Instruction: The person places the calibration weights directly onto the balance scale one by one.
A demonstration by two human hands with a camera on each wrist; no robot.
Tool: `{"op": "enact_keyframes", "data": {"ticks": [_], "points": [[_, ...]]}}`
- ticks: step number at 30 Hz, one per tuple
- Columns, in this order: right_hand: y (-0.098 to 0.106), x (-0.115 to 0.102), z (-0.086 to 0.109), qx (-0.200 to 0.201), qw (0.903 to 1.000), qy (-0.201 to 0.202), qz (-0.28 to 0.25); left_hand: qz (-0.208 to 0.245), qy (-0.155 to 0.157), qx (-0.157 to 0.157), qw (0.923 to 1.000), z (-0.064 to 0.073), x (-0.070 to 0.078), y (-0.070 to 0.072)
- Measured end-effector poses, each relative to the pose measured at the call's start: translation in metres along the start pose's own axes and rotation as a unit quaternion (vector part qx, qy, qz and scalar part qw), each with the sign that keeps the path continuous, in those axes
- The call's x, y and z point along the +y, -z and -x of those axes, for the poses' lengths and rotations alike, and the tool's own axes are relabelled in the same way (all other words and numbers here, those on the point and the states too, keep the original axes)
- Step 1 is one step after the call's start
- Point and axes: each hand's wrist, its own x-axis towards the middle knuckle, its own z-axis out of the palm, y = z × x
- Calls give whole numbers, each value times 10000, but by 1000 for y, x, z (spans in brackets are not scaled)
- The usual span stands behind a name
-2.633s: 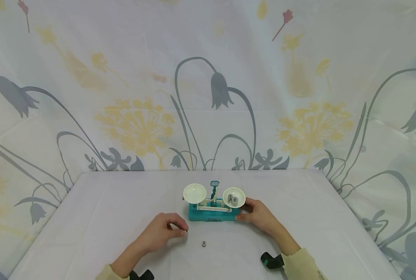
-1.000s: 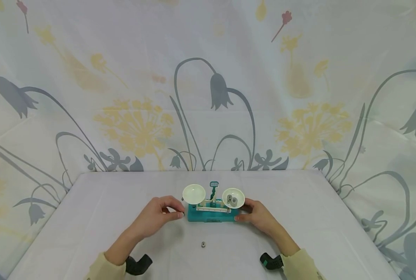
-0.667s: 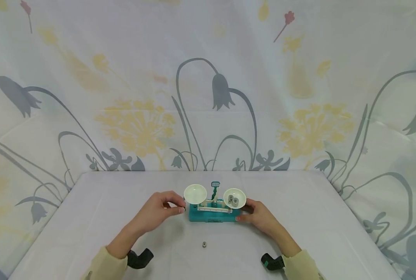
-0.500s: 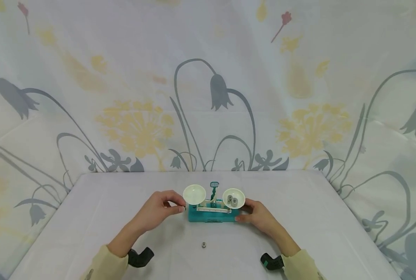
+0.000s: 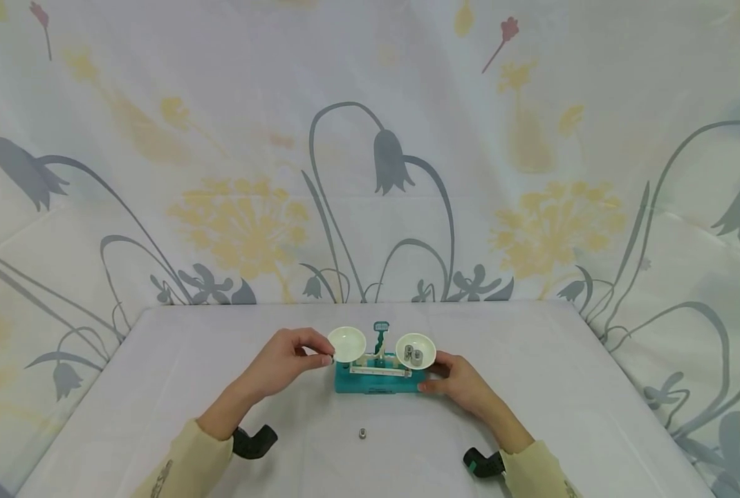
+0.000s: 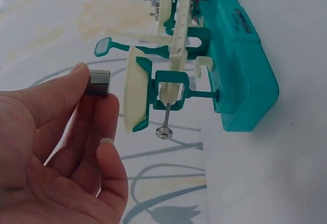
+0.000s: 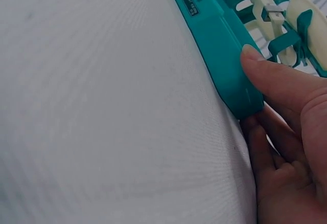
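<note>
A teal balance scale (image 5: 370,384) with two cream pans stands near the middle of the table. My left hand (image 5: 285,365) pinches a small shiny metal cylinder weight (image 6: 98,82) between thumb and fingertips, just outside the left pan (image 5: 348,344). That pan has nothing in it. My right hand (image 5: 466,384) grips the right end of the scale's base, its thumb (image 7: 260,66) on top and the other fingers round the end. The right pan (image 5: 416,342) holds a few metal weights (image 5: 413,357) and sits slightly lower than the left.
One small metal weight (image 5: 362,434) stands on the white tablecloth (image 5: 370,470) in front of the scale. A pointer with a teal frame (image 5: 380,326) rises between the pans. A flower-print curtain (image 5: 252,138) hangs behind the table.
My left hand has carried the weight up and away from me, from the table in front of the scale to the left pan's edge. The right hand has kept its grip on the base.
</note>
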Motion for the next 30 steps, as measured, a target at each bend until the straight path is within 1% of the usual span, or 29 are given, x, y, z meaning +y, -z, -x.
{"op": "enact_keyframes", "data": {"ticks": [8, 18, 24, 30], "points": [[0, 2, -2, 9, 10000, -4, 72, -70, 14, -50, 10000, -9, 2, 3], [-1, 3, -2, 19, 9999, -65, -102, -16, 41, -80, 10000, -17, 5, 5], [0, 3, -1, 9, 10000, -53, 0, 47, 113, -65, 9999, -22, 2, 4], [0, 0, 0, 8, 10000, -29, -55, 89, 178, -53, 9998, -25, 1, 3]]}}
